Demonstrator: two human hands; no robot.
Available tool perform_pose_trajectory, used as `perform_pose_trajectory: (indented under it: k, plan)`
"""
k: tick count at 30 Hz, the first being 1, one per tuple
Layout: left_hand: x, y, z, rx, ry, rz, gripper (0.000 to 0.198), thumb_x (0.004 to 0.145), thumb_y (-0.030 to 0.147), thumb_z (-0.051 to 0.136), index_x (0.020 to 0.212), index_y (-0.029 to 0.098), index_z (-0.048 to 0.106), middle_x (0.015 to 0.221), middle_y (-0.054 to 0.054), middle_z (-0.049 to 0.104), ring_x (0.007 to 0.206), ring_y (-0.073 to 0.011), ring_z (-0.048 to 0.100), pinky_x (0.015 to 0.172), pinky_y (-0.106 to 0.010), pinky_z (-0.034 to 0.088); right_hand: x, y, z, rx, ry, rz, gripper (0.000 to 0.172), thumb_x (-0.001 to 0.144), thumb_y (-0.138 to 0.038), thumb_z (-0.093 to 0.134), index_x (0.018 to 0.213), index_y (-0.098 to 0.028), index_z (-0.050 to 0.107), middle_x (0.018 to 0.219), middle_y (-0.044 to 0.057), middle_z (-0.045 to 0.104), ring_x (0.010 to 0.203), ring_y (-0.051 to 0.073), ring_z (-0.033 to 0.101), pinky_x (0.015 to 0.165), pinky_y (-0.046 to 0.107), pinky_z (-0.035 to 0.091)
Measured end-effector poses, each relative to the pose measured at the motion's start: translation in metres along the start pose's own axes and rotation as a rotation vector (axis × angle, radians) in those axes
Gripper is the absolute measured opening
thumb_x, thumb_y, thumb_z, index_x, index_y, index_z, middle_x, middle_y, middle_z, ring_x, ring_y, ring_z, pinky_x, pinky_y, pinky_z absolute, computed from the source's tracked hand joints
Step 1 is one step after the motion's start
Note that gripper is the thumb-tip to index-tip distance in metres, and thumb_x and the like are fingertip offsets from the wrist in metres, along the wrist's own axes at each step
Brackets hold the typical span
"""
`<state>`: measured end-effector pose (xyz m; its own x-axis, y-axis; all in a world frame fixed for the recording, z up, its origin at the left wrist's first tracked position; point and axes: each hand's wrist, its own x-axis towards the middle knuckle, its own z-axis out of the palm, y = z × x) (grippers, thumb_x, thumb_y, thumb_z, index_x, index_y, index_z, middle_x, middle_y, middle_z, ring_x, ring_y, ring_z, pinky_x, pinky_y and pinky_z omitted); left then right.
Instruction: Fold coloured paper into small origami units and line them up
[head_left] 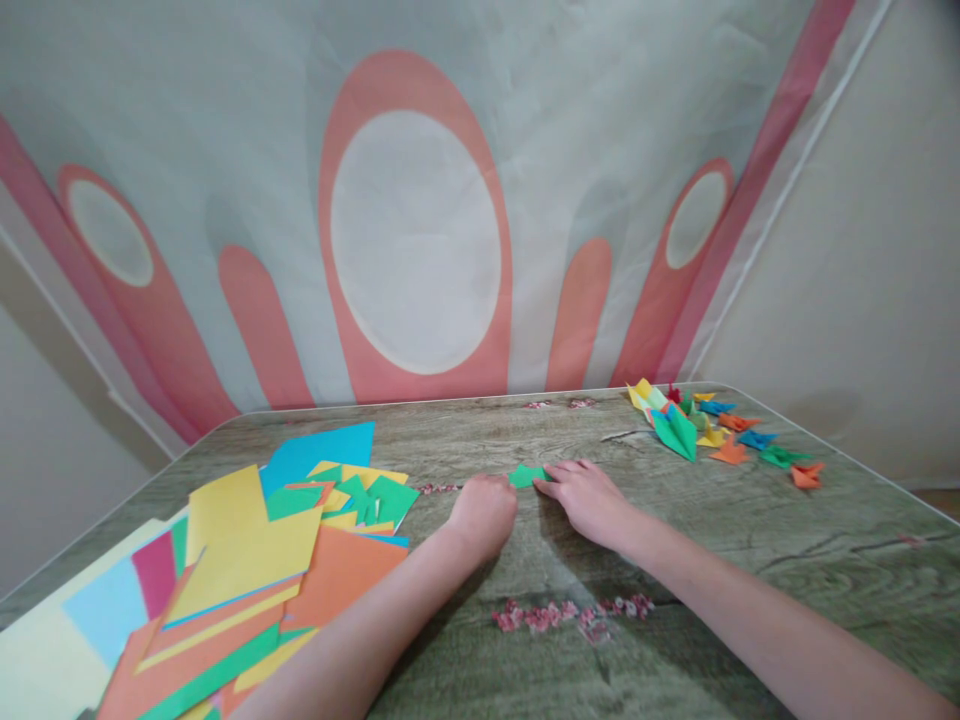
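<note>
A small piece of green folded paper (529, 476) lies between my two hands near the middle of the table. My left hand (486, 510) is curled closed at its left end, and most of its fingertips are hidden behind the knuckles. At the paper's right end, my right hand (583, 498) grips it between thumb and index finger, with the other fingers bent loosely beyond. The green paper looks low and flat, with a small notch along its top edge.
Coloured paper sheets (255, 550) and smaller cut green pieces (367, 500) are heaped at the left. A green paper plane (675, 432) and several small folded paper figures (757, 440) stand at the back right. A printed backdrop (420, 240) rises behind the wood-patterned table (720, 580).
</note>
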<state>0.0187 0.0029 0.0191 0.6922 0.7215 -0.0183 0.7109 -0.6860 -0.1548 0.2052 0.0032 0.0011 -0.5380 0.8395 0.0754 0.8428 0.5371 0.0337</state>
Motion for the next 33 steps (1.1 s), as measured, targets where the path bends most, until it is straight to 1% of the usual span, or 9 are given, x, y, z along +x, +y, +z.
perform_pose_trajectory:
  k: [7,11,15,17,20,23,26,29,33]
  plan:
    - [-0.003,-0.003,-0.001,0.055,-0.003,0.005,0.011,0.068,0.01,0.054,0.073,0.01,0.064,0.078,-0.015,0.067,0.079,-0.0246,0.063,0.085,-0.04,0.04,0.001,0.005,0.004,0.028,0.008,0.023,0.037,0.084,-0.012,0.04,0.114,-0.023,0.058,0.124,0.007,0.055,0.109,0.022,0.049,0.084,0.035,0.035]
    - [-0.003,-0.009,0.002,0.028,0.041,-0.071,0.013,0.071,0.012,0.051,0.072,0.012,0.064,0.076,-0.014,0.066,0.076,-0.0251,0.062,0.076,-0.037,0.043,0.002,0.006,0.012,0.045,0.077,0.035,0.034,0.084,-0.01,0.04,0.107,-0.019,0.063,0.119,0.007,0.059,0.105,0.021,0.051,0.083,0.033,0.037]
    - [-0.002,-0.017,0.013,-0.127,0.215,-0.21,0.016,0.08,0.021,0.045,0.081,0.016,0.061,0.082,-0.01,0.064,0.08,-0.0226,0.06,0.073,-0.033,0.044,0.003,0.006,0.021,0.068,0.162,0.048,0.03,0.083,-0.01,0.042,0.099,-0.018,0.066,0.114,0.006,0.062,0.102,0.021,0.053,0.085,0.033,0.037]
    - [0.0,-0.018,0.02,-0.225,0.319,-0.229,0.019,0.084,0.029,0.045,0.092,0.017,0.057,0.09,-0.009,0.062,0.086,-0.0218,0.057,0.076,-0.033,0.044,0.003,0.006,0.023,0.096,0.22,0.061,0.03,0.082,-0.009,0.043,0.098,-0.019,0.067,0.111,0.005,0.063,0.1,0.02,0.054,0.086,0.034,0.037]
    - [0.003,-0.018,0.032,-0.33,0.403,-0.213,0.028,0.082,0.037,0.051,0.102,0.017,0.052,0.098,-0.008,0.058,0.092,-0.022,0.054,0.08,-0.034,0.043,0.004,0.005,0.027,0.173,0.334,0.092,0.031,0.08,-0.01,0.045,0.103,-0.02,0.064,0.11,0.004,0.063,0.099,0.019,0.054,0.088,0.034,0.038]
    - [0.005,-0.017,0.041,-0.404,0.427,-0.201,0.035,0.079,0.036,0.057,0.107,0.018,0.049,0.099,-0.007,0.058,0.094,-0.0223,0.053,0.083,-0.036,0.042,0.007,0.006,0.032,0.271,0.422,0.121,0.031,0.082,-0.017,0.049,0.111,-0.02,0.059,0.11,0.006,0.062,0.1,0.019,0.054,0.088,0.034,0.041]
    - [0.008,-0.018,0.046,-0.478,0.426,-0.196,0.04,0.076,0.033,0.061,0.111,0.018,0.047,0.101,-0.008,0.059,0.096,-0.0226,0.053,0.084,-0.038,0.041,0.009,0.008,0.04,0.356,0.457,0.134,0.038,0.08,-0.025,0.056,0.117,-0.018,0.054,0.11,0.009,0.06,0.101,0.022,0.053,0.087,0.037,0.042]
    - [0.009,-0.019,0.049,-0.547,0.436,-0.173,0.046,0.075,0.029,0.063,0.115,0.019,0.044,0.104,-0.007,0.059,0.098,-0.0227,0.053,0.087,-0.039,0.041,0.011,0.012,0.046,0.435,0.472,0.139,0.044,0.077,-0.025,0.06,0.119,-0.018,0.051,0.107,0.009,0.061,0.098,0.023,0.054,0.086,0.039,0.043]
    - [0.01,-0.02,0.049,-0.61,0.447,-0.13,0.051,0.075,0.024,0.063,0.12,0.021,0.04,0.103,-0.006,0.059,0.098,-0.0219,0.053,0.088,-0.039,0.04,0.012,0.014,0.05,0.524,0.49,0.138,0.041,0.076,-0.022,0.06,0.116,-0.019,0.053,0.104,0.008,0.062,0.094,0.022,0.055,0.084,0.039,0.043]
